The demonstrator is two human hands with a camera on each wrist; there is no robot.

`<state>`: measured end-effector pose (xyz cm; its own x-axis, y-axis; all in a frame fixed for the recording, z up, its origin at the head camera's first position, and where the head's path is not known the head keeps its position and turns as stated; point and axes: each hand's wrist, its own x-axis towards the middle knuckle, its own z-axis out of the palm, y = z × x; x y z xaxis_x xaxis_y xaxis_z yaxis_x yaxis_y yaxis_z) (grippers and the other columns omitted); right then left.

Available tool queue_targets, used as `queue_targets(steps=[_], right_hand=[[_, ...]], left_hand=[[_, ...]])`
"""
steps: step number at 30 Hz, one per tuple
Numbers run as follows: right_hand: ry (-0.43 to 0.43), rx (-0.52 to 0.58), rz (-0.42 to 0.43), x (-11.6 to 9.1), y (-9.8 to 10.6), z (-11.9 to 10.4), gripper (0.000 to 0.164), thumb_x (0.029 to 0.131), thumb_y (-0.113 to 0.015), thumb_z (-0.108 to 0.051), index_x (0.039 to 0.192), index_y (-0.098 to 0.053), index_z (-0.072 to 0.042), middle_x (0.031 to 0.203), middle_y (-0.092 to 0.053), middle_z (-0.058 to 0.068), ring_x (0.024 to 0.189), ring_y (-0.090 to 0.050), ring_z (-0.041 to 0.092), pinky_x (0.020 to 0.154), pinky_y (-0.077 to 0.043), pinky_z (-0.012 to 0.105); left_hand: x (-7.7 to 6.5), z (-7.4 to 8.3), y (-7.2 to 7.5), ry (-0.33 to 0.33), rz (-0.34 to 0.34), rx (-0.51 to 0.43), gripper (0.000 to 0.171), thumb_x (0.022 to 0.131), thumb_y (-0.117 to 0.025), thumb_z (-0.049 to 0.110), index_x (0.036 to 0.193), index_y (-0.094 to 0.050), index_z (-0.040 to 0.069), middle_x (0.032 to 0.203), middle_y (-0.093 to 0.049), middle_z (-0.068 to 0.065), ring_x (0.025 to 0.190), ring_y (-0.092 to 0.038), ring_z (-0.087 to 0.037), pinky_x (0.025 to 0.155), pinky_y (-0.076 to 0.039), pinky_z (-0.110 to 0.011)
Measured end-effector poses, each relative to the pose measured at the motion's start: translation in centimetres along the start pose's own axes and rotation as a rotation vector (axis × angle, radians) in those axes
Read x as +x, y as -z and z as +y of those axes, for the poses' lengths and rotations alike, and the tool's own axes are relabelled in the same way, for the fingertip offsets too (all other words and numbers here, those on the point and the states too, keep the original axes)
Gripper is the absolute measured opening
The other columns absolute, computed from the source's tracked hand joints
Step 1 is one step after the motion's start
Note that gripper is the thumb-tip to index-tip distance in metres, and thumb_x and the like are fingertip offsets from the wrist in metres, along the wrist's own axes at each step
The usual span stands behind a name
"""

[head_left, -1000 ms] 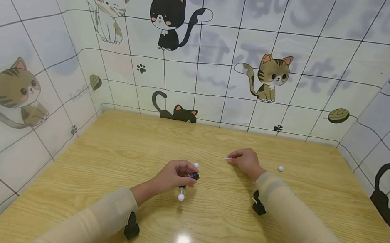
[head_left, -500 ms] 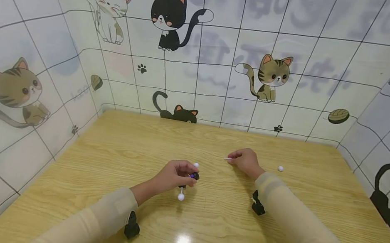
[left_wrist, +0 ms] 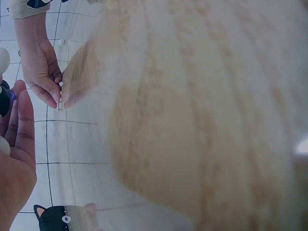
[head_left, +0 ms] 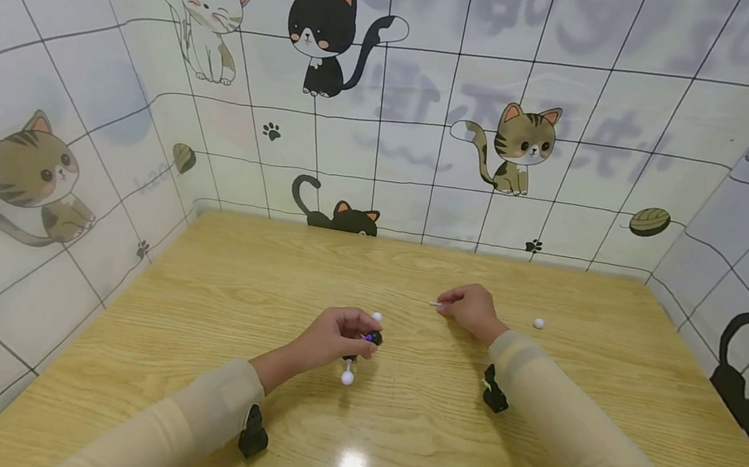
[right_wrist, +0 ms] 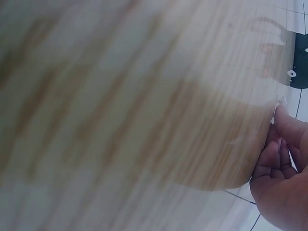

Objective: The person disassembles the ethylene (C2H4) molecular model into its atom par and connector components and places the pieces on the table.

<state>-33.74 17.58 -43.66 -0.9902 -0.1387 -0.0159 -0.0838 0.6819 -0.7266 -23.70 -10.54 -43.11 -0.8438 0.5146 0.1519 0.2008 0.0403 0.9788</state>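
My left hand [head_left: 333, 334] grips a small ball-and-stick model [head_left: 374, 338] over the middle of the table. Black balls, a bit of purple and white end balls show on it; one white ball [head_left: 347, 378] sticks out toward me on a short stem, another white ball [head_left: 377, 317] peeks past the fingers. The palm and fingers hide the rest. Farther right and back, my right hand [head_left: 472, 311] pinches a short thin white stick [head_left: 434, 304] between thumb and fingertips, close over the tabletop. In the left wrist view this white connector stick [left_wrist: 59, 103] points down from the fingertips.
A loose white ball [head_left: 539, 323] lies on the wooden table [head_left: 254, 264], right of my right hand. Tiled sheets with cartoon cats [head_left: 320, 36] enclose the table at the back and both sides. A black wrist camera [head_left: 253, 433] hangs under each sleeve.
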Motion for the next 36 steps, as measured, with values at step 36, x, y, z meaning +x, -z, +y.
queue_targets(steps=[36], right_hand=[[0.057, 0.122, -0.013, -1.8, 0.2, -1.8, 0.025, 0.091, -0.071, -0.016, 0.111, -0.072, -0.002, 0.105, -0.069, 0.010, 0.096, -0.062, 0.028, 0.081, -0.051, 0.041]], left_hand=[[-0.1, 0.8, -0.6, 0.074, 0.001, -0.009, 0.029, 0.086, -0.071, -0.003, 0.114, -0.066, -0.007, 0.094, -0.068, -0.007, 0.072, -0.068, -0.035, 0.062, -0.057, -0.038]])
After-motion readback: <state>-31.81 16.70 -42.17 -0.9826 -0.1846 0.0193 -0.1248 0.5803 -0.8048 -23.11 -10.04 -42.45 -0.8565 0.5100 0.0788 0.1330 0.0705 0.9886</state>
